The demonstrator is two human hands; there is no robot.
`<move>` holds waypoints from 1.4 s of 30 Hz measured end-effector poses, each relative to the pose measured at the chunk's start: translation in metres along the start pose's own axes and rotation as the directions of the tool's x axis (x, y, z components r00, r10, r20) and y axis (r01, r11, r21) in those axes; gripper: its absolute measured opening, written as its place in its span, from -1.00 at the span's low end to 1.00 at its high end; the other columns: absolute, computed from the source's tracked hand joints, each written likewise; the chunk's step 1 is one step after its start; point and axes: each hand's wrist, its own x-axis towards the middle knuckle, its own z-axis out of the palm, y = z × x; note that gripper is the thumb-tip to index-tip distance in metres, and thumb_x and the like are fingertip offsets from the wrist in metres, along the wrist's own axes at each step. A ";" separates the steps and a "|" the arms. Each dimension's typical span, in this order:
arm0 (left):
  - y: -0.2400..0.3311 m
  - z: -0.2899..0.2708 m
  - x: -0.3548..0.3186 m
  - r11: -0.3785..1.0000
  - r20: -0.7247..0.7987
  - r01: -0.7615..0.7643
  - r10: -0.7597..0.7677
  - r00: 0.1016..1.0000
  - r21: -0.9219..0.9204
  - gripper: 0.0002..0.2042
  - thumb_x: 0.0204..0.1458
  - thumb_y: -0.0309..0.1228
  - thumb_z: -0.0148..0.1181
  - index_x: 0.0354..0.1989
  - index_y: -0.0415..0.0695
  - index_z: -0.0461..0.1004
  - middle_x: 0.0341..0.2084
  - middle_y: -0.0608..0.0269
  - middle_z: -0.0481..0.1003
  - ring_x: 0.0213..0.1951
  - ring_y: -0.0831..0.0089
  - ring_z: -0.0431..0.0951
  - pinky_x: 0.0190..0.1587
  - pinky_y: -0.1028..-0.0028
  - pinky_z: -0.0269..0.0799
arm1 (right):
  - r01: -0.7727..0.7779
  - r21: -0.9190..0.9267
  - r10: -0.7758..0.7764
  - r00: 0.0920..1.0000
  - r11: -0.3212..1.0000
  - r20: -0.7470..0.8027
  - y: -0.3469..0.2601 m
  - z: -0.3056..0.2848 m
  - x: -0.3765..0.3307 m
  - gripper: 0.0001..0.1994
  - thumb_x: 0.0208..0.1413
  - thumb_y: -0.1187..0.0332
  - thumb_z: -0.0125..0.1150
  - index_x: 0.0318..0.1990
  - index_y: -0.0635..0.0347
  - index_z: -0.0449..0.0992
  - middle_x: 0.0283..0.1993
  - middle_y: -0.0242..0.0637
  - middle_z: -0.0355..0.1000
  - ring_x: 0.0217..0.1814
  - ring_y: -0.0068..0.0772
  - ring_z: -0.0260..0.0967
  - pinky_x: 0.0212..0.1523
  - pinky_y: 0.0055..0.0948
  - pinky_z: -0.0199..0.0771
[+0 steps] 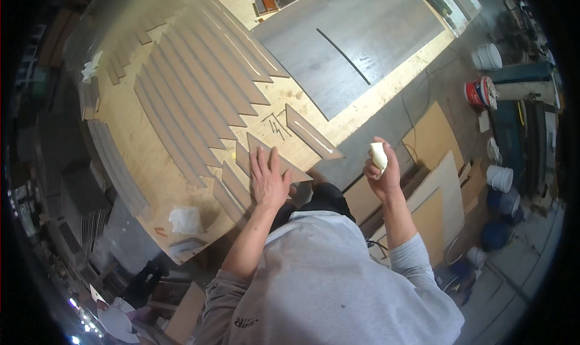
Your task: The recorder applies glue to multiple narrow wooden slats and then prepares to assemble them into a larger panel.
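Note:
My left hand point(269, 179) lies with fingers spread on a brown mitred board strip point(296, 169) at the table's near edge. In my right hand point(385, 175), raised off the table's right side, is a small cream-white object point(379, 156), which looks like a squeeze bottle; my fingers wrap round it and hide its lower part. A short mitred strip point(311, 134) with a white bead along it lies between the hands. Several long brown strips point(199, 85) lie side by side beyond my left hand, some with white lines on them.
A large grey panel point(350, 37) with a thin dark strip point(343, 56) on it covers the table's far right. Small dark pins point(276, 126) lie near the strips. White buckets point(487, 57) and leaning boards point(432, 137) stand at right. Another person point(118, 321) is at lower left.

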 end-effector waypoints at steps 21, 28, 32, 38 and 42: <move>-0.057 0.015 -0.074 0.939 -0.067 0.339 -0.335 0.940 0.063 -0.27 0.18 -0.07 0.08 0.44 -0.20 0.05 0.42 -0.27 -0.05 0.47 -0.21 -0.21 0.39 -0.35 -0.47 | 0.004 0.005 -0.004 0.989 1.000 0.149 0.014 0.079 0.015 -0.66 0.38 0.02 -0.03 0.14 -0.04 0.35 -0.34 -0.52 0.32 -0.61 -0.67 0.09 -0.59 -0.61 0.09; -0.034 0.003 -0.043 0.946 -0.034 0.277 -0.286 0.958 -0.168 -0.30 0.17 -0.07 0.11 0.43 -0.10 0.09 0.45 -0.19 -0.10 0.50 -0.12 -0.24 0.39 -0.33 -0.42 | 0.012 0.009 -0.013 0.992 1.000 0.125 0.036 0.116 -0.003 -0.70 0.38 0.03 -0.03 0.10 -0.07 0.40 -0.35 -0.50 0.37 -0.63 -0.65 0.12 -0.65 -0.60 0.10; -0.069 -0.010 -0.052 0.922 -0.156 0.168 -0.233 0.960 -0.349 -0.39 0.13 -0.14 0.21 0.34 -0.05 0.28 0.40 -0.18 -0.02 0.46 -0.15 -0.14 0.41 -0.27 -0.30 | 0.034 0.063 -0.041 0.992 0.997 0.123 0.046 0.118 -0.009 -0.69 0.37 0.03 0.00 0.10 -0.07 0.40 -0.35 -0.51 0.38 -0.63 -0.68 0.11 -0.66 -0.62 0.08; -0.221 -0.079 0.013 0.929 -0.432 0.296 -0.366 0.824 -0.222 -0.57 0.20 -0.23 0.16 0.19 -0.16 0.38 0.29 -0.20 0.13 0.35 -0.18 0.10 0.34 -0.08 0.09 | 0.117 -0.052 -0.112 0.990 0.992 0.082 0.043 0.136 -0.003 -0.59 0.33 -0.01 0.08 0.17 0.00 0.34 -0.33 -0.54 0.32 -0.64 -0.72 -0.03 -0.65 -0.66 -0.03; -0.332 -0.107 0.070 0.916 -0.454 0.401 -0.368 0.812 -0.024 -0.55 0.22 -0.18 0.12 0.18 -0.18 0.38 0.28 -0.18 0.17 0.36 -0.13 0.10 0.36 -0.03 0.09 | 0.116 -0.019 -0.110 0.975 0.993 0.193 0.038 0.171 0.028 -0.57 0.34 -0.02 0.07 0.17 0.03 0.34 -0.32 -0.50 0.32 -0.62 -0.68 0.04 -0.64 -0.66 0.01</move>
